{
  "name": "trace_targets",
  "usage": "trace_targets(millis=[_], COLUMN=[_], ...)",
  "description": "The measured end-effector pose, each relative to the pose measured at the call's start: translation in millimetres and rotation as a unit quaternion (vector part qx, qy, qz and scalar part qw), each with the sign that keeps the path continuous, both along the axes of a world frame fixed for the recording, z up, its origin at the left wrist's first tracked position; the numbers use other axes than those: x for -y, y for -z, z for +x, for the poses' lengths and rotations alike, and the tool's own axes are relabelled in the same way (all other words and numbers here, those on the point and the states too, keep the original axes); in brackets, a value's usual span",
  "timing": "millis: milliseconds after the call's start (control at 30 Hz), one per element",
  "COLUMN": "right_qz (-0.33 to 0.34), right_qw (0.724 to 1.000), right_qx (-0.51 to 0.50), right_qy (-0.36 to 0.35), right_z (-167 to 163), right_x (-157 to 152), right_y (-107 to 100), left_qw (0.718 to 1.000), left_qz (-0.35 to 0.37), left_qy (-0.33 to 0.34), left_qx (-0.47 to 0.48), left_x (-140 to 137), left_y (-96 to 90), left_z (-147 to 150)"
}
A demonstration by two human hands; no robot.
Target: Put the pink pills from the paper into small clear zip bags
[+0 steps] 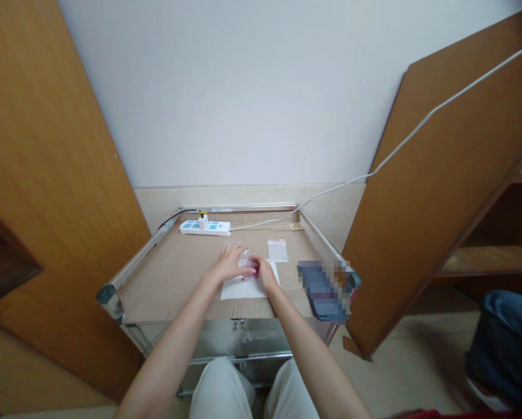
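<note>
My left hand curls around a small clear plastic container, whose exact shape is partly hidden by the fingers. Close beside it, my right hand is closed at a cluster of small dark red beads, with its fingertips largely hidden. A few more red pieces lie just below the hands on a white sheet of paper. Behind my right hand a flat clear plastic bag rests on the cardboard-covered cart top.
A white power strip with a plug in it lies at the back left. Its white cable rises to the right. At the right edge is a dark blurred-out item. Brown boards lean on both sides. A person's leg shows at far right.
</note>
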State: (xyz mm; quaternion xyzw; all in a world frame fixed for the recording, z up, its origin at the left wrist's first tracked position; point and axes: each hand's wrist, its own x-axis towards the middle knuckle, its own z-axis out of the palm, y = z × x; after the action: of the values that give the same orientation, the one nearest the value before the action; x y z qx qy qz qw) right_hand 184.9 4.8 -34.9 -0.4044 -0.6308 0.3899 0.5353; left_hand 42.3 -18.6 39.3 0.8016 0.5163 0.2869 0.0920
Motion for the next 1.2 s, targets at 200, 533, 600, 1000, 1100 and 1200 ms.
trace_targets(millis=[200,533,600,1000,1100,1200], right_qz=[-0.020,0.003,-0.003,0.048,0.053,0.057], right_qw=[1.000,1.000,1.000,0.999,0.998,0.998], right_qx=[0.004,0.017,0.010,0.024,0.031,0.032], right_qy=[0.008,0.017,0.011,-0.010,-0.005,0.014], right_z=[-1,-4,-4,-5,-5,-4], right_x=[-2,8,9,18,19,20], right_y=[2,-9,-9,-18,-19,-21], left_qw=[0.974,0.853,0.825,0.783,0.790,0.801], left_qz=[0.006,-0.081,-0.107,-0.221,-0.216,-0.208], left_qy=[-0.064,-0.115,-0.115,-0.053,-0.043,-0.040], left_qx=[0.215,0.502,0.542,0.579,0.573,0.560], left_x=[-8,-8,-4,10,12,13], left_y=[16.7,36.0,37.7,52.3,53.6,52.2], left_z=[0,-1,-1,6,6,5])
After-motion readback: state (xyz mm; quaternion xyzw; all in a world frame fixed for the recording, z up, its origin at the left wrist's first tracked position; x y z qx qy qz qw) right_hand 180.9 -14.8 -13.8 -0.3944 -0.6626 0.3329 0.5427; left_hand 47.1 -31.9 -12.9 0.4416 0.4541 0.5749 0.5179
